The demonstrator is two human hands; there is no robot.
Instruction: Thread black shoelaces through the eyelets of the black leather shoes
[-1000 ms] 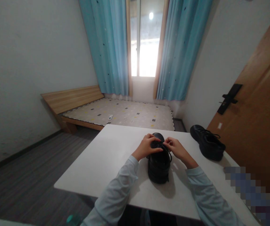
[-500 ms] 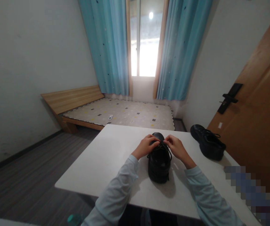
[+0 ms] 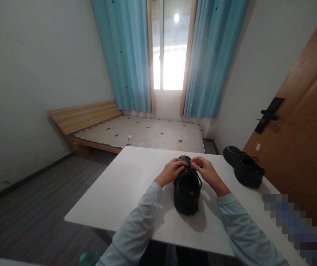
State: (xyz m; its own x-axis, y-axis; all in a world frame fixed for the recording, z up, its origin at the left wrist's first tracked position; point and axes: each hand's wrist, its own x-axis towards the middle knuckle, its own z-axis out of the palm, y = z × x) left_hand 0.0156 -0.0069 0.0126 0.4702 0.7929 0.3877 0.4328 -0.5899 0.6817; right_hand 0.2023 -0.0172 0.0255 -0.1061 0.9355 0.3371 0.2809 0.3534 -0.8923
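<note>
Shoe (image 3: 187, 190), laces hidden by both hands

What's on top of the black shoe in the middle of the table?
Both hands rest on the black shoe: the left hand and right hand pinch its laces near the toe. The fingers cover the knot, so it cannot be seen. The shoe's opening looks dark.

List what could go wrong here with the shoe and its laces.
Both hands, left and right, pinch the laces near the toe of the shoe. Nothing pins the shoe down, so a hard pull might drag or tip it on the smooth table. The second shoe sits close to the table's right edge; a jolt could knock it off.
</note>
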